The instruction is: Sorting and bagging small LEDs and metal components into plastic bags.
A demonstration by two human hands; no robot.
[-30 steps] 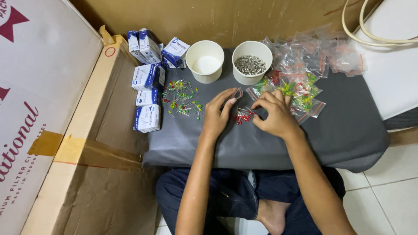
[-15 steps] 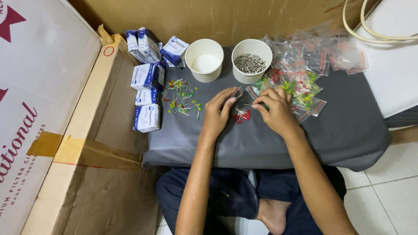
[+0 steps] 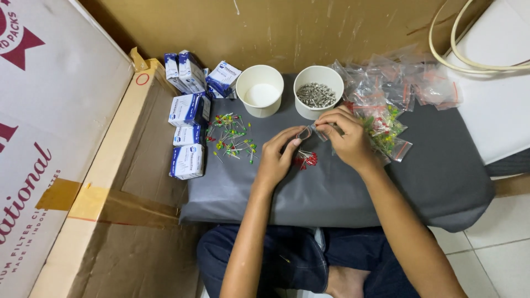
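Note:
My left hand (image 3: 280, 155) and my right hand (image 3: 345, 139) together pinch a small clear plastic bag (image 3: 313, 131) above the grey mat (image 3: 342, 193). Just below the bag a little heap of red LEDs (image 3: 306, 159) lies on the mat. To the left, several loose red, green and yellow LEDs (image 3: 232, 138) are scattered. Behind my hands stand two white paper cups: the left cup (image 3: 259, 90) looks empty, the right cup (image 3: 318, 91) holds small metal parts.
Small clear bags (image 3: 395, 88), some holding coloured LEDs, pile up at the right rear. Blue-and-white small boxes (image 3: 189, 110) line the mat's left side. Large cardboard cartons (image 3: 61, 138) stand on the left and behind. A white cable (image 3: 458, 49) loops at the top right.
Both hands have shifted slightly up and away from the red LED heap, lifting the small clear bag between them. The cups, boxes and scattered LEDs have not moved.

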